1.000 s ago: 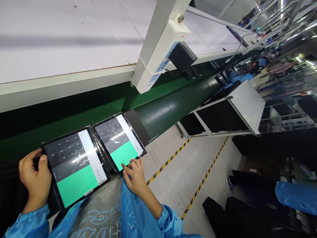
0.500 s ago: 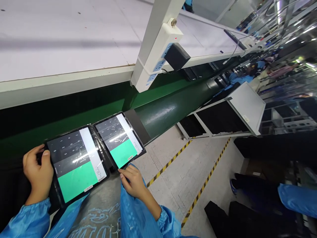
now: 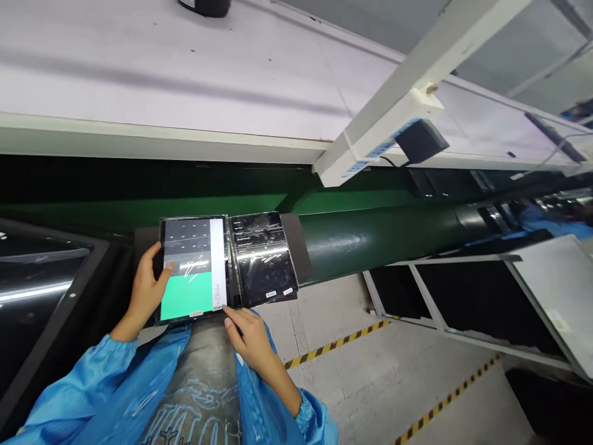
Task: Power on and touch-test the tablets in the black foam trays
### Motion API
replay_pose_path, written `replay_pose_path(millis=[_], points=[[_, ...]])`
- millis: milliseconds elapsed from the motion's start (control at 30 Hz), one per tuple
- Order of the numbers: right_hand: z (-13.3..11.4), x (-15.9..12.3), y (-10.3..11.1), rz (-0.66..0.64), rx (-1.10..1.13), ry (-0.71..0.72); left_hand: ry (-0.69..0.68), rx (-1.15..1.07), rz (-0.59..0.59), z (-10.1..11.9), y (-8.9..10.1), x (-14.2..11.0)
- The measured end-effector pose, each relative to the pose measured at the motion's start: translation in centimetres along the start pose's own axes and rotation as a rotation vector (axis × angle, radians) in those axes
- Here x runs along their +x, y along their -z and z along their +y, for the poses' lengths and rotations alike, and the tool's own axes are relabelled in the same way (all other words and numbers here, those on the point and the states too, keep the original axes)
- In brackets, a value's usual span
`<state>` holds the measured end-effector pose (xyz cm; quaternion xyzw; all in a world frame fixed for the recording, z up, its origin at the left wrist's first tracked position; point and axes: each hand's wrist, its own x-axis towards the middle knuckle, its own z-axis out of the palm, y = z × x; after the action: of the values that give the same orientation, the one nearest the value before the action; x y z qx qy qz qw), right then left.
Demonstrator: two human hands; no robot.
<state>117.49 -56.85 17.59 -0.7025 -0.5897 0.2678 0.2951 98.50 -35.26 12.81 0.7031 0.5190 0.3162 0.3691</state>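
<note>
Two tablets lie side by side. The left tablet point(image 3: 188, 296) is lit with a dark keypad, a white strip and a green block. Its left edge is between the thumb and fingers of my left hand point(image 3: 149, 281), with the thumb over the front. On the right tablet point(image 3: 259, 266) the screen is dark with small lines of text at the top, and two small labels sit near its lower edge. My right hand point(image 3: 252, 337) holds nothing; its outstretched index finger touches the left tablet's lower right corner. Clear film with glare covers both tablets.
A green conveyor belt point(image 3: 370, 238) runs off to the right, carrying dark devices farther along. Above it is a white shelf point(image 3: 162, 74) with a post, a power strip point(image 3: 380, 139) and a black plug point(image 3: 421, 142). A dark framed panel point(image 3: 37, 290) stands at left.
The right tablet's screen went from the lit keypad to dark with text. My left thumb moved onto the left tablet's face, and my right hand shifted to that tablet's corner. The view turned.
</note>
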Motion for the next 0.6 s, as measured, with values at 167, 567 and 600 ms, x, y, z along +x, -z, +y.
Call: replay_pose_path(millis=[167,567,600], points=[[-0.5,0.5,-1.1,-0.058,-0.023,0.058,0.031,-0.006,-0.024,-0.2,0.5,-5.7],[-1.1,0.8,-2.1,-0.109,-0.001,0.099,-0.094,0.040,-0.097,-0.3,1.2,-8.2],[-1.0,0.7,-2.1,-0.101,0.009,0.100,-0.106,0.054,-0.096,-0.4,1.1,-8.2]])
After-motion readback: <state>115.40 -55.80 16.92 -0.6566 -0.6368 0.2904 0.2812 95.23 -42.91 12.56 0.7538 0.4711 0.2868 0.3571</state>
